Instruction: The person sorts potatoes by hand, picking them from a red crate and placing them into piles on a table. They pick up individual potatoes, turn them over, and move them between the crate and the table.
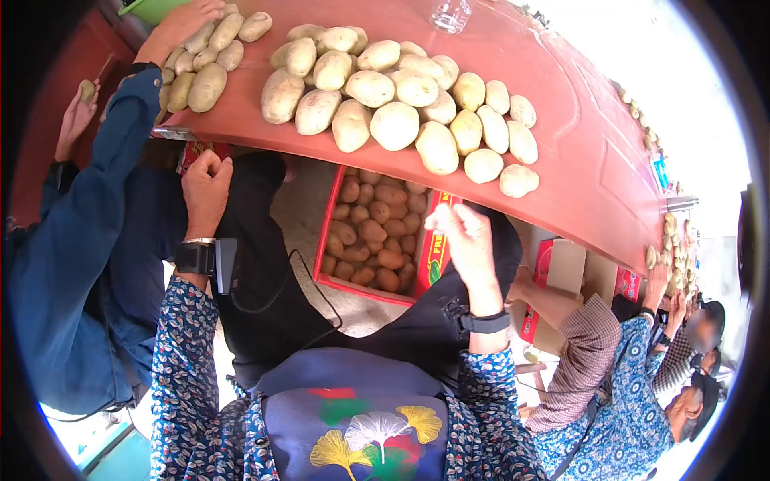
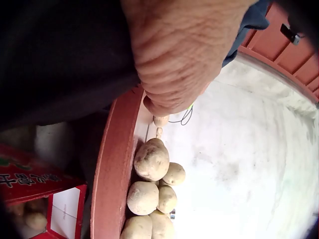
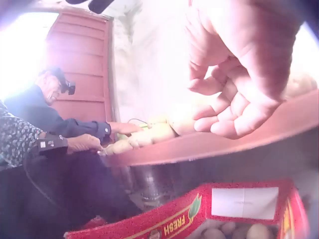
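In the head view my left hand (image 1: 207,192) is held at the front edge of the red table (image 1: 589,188), fingers curled in, with no object showing in it. The left wrist view shows mostly its back and hides the fingertips. My right hand (image 1: 469,244) is raised over the edge of a red carton (image 1: 327,228) that holds many brownish potatoes (image 1: 373,231). Its fingers bend loosely and nothing lies between them, as the right wrist view (image 3: 239,84) confirms. Beyond both hands, a heap of pale potatoes (image 1: 395,126) is spread on the table.
A person in a blue sleeve (image 1: 120,144) on the left reaches to a smaller potato pile (image 1: 207,86). A glass (image 1: 451,14) stands at the back. Other people sit at the right beside open cartons (image 1: 565,264). A cable (image 1: 309,276) loops over my lap.
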Available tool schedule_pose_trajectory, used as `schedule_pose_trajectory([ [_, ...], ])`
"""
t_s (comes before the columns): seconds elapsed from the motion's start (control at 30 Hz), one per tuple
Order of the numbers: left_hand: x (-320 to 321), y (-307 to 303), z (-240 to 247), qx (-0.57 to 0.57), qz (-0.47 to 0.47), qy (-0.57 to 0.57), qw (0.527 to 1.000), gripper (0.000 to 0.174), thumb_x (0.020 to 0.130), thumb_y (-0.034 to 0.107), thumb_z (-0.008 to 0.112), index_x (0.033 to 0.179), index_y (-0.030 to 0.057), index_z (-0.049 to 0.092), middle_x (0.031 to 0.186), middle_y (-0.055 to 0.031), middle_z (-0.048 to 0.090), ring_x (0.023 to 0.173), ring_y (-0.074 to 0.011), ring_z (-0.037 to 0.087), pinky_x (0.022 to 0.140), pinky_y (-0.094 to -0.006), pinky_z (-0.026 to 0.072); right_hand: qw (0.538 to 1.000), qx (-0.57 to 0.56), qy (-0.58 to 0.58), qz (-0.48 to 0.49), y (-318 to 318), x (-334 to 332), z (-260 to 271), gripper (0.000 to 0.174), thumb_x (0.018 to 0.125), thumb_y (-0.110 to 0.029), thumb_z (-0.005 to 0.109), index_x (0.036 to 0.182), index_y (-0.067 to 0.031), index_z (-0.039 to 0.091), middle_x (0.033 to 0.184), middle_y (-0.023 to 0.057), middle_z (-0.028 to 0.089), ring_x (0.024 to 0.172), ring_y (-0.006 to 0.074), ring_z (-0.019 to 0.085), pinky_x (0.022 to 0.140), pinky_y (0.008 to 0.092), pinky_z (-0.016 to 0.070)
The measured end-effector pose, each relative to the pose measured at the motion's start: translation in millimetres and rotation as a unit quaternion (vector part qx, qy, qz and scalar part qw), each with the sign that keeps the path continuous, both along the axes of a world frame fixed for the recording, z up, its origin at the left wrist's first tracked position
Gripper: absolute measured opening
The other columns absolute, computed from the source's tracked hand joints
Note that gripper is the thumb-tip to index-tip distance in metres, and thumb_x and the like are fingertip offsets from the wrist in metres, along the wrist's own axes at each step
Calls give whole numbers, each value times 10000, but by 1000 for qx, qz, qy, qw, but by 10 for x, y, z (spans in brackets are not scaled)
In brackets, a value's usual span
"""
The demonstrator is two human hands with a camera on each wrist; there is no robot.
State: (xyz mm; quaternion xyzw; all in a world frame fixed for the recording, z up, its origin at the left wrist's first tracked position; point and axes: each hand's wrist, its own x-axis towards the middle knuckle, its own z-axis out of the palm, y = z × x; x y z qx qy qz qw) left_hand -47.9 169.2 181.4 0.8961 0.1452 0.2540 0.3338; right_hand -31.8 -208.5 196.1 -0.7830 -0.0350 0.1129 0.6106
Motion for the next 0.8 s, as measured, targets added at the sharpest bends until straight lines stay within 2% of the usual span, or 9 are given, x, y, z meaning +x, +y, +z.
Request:
schedule_pose_trajectory([
  [0.03, 3, 12, -17, 2, -2, -5, 1000, 300, 809, 94, 616, 633, 2, 391, 541, -56, 361, 518, -141, 337, 512, -313, 350, 995, 65, -76, -1, 68, 53, 94, 185, 865, -182, 634, 825, -8, 585, 699, 15, 601, 622, 64, 534, 586, 224, 432],
  [0.1, 2, 33, -19, 3, -1, -6, 1000, 294, 801, 108, 620, 625, 0, 412, 523, -70, 396, 490, -157, 355, 505, -325, 361, 983, -58, -171, 26, 81, 285, 219, 168, 861, -178, 630, 870, -17, 584, 701, 15, 579, 601, 63, 495, 577, 225, 415],
  [0.17, -13, 32, -5, 47, -8, -8, 999, 291, 806, 120, 617, 629, 0, 420, 524, -78, 411, 488, -165, 372, 510, -329, 368, 971, -46, -235, 22, 279, 494, 449, 157, 835, -143, 641, 920, -28, 577, 718, 20, 564, 596, 63, 469, 563, 223, 399],
  [0.23, -10, 8, 13, 24, 9, 15, 1000, 296, 808, 128, 618, 629, -1, 420, 526, -80, 417, 490, -165, 381, 516, -327, 374, 953, -76, -292, 5, 444, 762, 559, 265, 797, -182, 665, 995, -33, 570, 759, 55, 601, 625, 125, 552, 598, 263, 442],
  [0.3, -8, 59, -51, 24, 0, -8, 1000, 300, 805, 137, 625, 626, 0, 426, 525, -78, 419, 493, -164, 378, 522, -326, 378, 918, -179, -355, -16, 553, 1120, 529, 404, 747, -283, 690, 1048, -41, 571, 851, 115, 642, 779, 238, 631, 714, 344, 485],
  [0.4, -24, 19, -4, 3, 10, 18, 1000, 306, 821, 106, 615, 642, -1, 391, 560, -38, 352, 550, -118, 338, 525, -293, 353, 904, -274, -325, -40, 700, 1422, 416, 518, 718, -366, 689, 1106, -47, 563, 970, 172, 641, 952, 319, 611, 845, 404, 463],
  [0.5, -11, 54, -54, -9, 3, -6, 1000, 297, 799, 142, 631, 634, -2, 431, 528, -70, 422, 497, -163, 385, 533, -326, 383, 915, -287, -282, -10, 750, 1460, 403, 542, 712, -380, 686, 1124, -52, 561, 1028, 189, 625, 995, 316, 596, 882, 393, 451],
  [0.7, -5, 49, -22, 8, -2, 3, 1000, 290, 796, 140, 630, 632, 2, 434, 528, -59, 424, 506, -153, 396, 538, -327, 384, 941, -227, -252, 8, 725, 1493, 383, 553, 704, -334, 734, 1135, -33, 561, 1050, 154, 629, 1004, 232, 594, 881, 317, 449],
  [0.8, 3, 30, -34, -7, 1, -3, 1000, 291, 796, 141, 629, 631, 2, 434, 530, -58, 430, 507, -154, 396, 541, -332, 385, 944, -223, -243, -30, 703, 1369, 550, 569, 660, -356, 739, 1099, -29, 584, 1009, 169, 633, 936, 272, 619, 827, 345, 470],
])
